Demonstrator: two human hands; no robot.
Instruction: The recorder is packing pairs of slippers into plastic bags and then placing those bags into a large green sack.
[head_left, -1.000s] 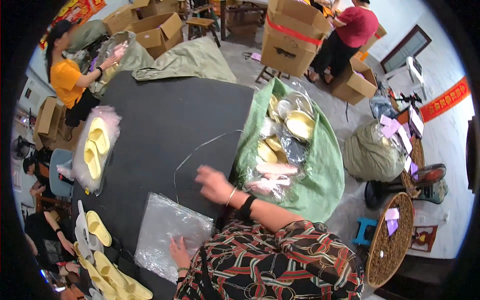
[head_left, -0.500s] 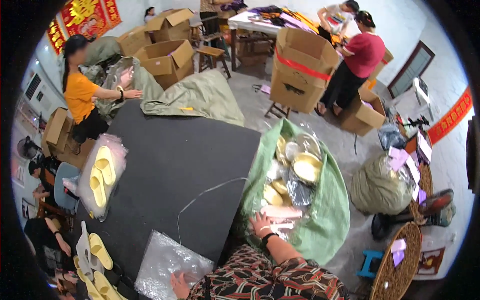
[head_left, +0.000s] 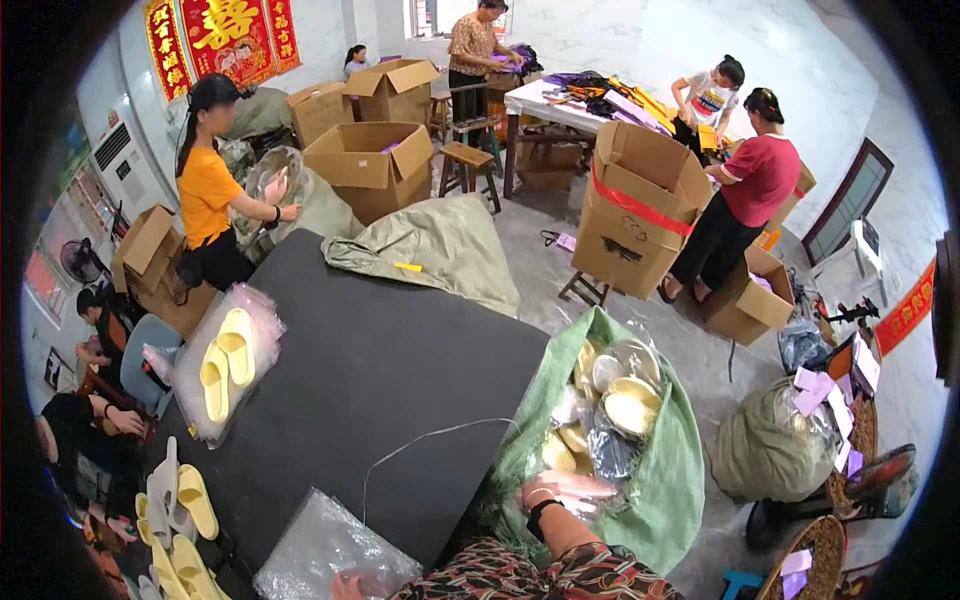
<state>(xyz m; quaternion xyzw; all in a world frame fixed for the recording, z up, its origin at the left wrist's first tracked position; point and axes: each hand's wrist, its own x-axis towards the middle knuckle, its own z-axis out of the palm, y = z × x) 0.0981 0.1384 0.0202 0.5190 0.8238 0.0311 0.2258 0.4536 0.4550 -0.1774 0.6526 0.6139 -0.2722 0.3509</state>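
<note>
My right hand (head_left: 541, 490) reaches into a green woven sack (head_left: 668, 490) right of the dark table. Its fingers bend over a pink item in clear plastic (head_left: 585, 487); the fingertips are partly hidden. Wrapped yellow slippers (head_left: 630, 408) and a dark plastic packet (head_left: 612, 452) lie farther inside the sack. At the lower edge my left hand (head_left: 347, 586) rests on a stack of clear plastic bags (head_left: 325, 550), fingers stretched out and partly cut off by the picture's edge.
On the dark table (head_left: 400, 370) lie a yellow slipper pair (head_left: 228, 362) on plastic bags, and several more slippers (head_left: 185, 510) at lower left. A loose strap crosses the tabletop. Cartons (head_left: 640, 215), stuffed sacks (head_left: 775, 445) and co-workers (head_left: 207, 190) surround it.
The view has tilted up, so the scene sits lower. My right hand has gone from spread fingers to bent fingers over the pink item. The co-worker in orange has drawn an arm back.
</note>
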